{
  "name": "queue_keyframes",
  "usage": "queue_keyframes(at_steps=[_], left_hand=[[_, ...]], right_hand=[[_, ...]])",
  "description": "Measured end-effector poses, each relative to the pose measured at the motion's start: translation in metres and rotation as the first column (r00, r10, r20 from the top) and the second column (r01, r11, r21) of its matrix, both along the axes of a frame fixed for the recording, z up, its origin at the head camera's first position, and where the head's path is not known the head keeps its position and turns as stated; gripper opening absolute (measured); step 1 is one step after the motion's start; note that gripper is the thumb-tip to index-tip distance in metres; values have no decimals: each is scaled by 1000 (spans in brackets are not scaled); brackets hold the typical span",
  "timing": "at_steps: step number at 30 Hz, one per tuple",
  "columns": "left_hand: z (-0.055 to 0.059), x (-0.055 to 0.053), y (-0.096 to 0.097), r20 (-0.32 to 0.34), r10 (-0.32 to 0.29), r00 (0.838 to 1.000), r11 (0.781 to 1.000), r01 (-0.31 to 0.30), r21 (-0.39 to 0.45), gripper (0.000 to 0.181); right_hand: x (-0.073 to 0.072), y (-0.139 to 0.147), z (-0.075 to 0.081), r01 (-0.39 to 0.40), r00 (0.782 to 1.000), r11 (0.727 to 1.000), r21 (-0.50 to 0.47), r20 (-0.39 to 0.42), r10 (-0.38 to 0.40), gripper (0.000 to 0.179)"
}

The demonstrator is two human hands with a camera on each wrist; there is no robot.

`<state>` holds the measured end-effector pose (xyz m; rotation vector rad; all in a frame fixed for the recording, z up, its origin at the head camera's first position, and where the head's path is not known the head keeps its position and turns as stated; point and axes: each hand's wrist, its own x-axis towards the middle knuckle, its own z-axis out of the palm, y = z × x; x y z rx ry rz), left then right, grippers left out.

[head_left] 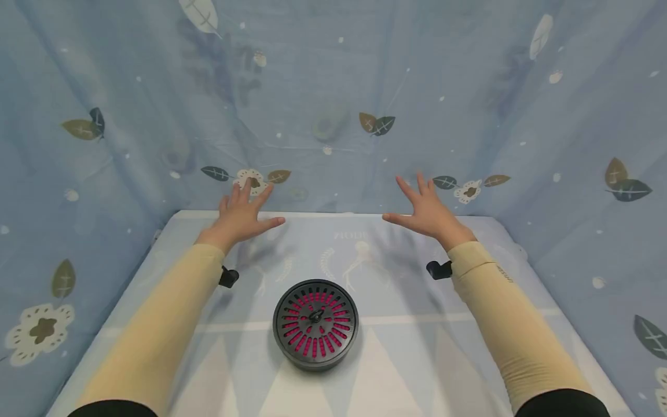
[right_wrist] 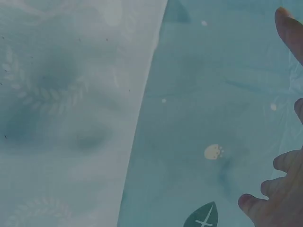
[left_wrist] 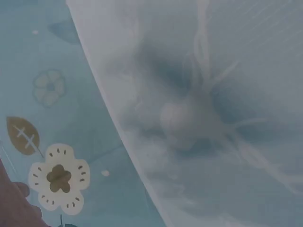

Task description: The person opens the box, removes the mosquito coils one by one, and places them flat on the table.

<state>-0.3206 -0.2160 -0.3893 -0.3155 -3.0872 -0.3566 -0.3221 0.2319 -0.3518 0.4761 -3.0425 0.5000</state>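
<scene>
Both hands are held out over the far part of the table with fingers spread, and neither holds anything. The left hand [head_left: 238,218] is at the far left, its thumb pointing inward; only a bit of its fingers [left_wrist: 21,203] shows in the left wrist view. Mirroring it at the far right is the right hand [head_left: 428,212], whose fingers [right_wrist: 277,191] show at the right edge of the right wrist view. Nearer the body, between the forearms, sits a round dark grey container [head_left: 315,325] with a slotted lid, magenta showing through the slots and a small loop at its centre.
The table [head_left: 396,359] wears a pale blue and white printed cover. Blue curtains [head_left: 333,75] with leaves and flowers hang behind it and at both sides. A small black piece [head_left: 229,277] sticks out at the left wrist, another black piece [head_left: 439,270] at the right.
</scene>
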Motion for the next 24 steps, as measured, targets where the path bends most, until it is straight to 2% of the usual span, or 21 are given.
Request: queue_keyframes(at_steps=[3, 12, 18, 24], left_hand=[[-6, 9, -2, -23, -15, 1000, 999, 16, 44, 98], [-18, 40, -8, -2, -49, 999, 979, 48, 197, 96], [-28, 58, 0, -42, -99, 994, 969, 106, 224, 91], [-39, 78, 9, -78, -129, 988, 956, 145, 254, 87]], right_hand=[[10, 1, -5, -12, 1000, 1000, -14, -12, 12, 102], [40, -8, -10, -56, 997, 994, -89, -58, 51, 95], [60, -14, -15, -102, 993, 992, -79, -61, 98, 95], [80, -17, -29, -160, 986, 986, -56, -61, 156, 91]])
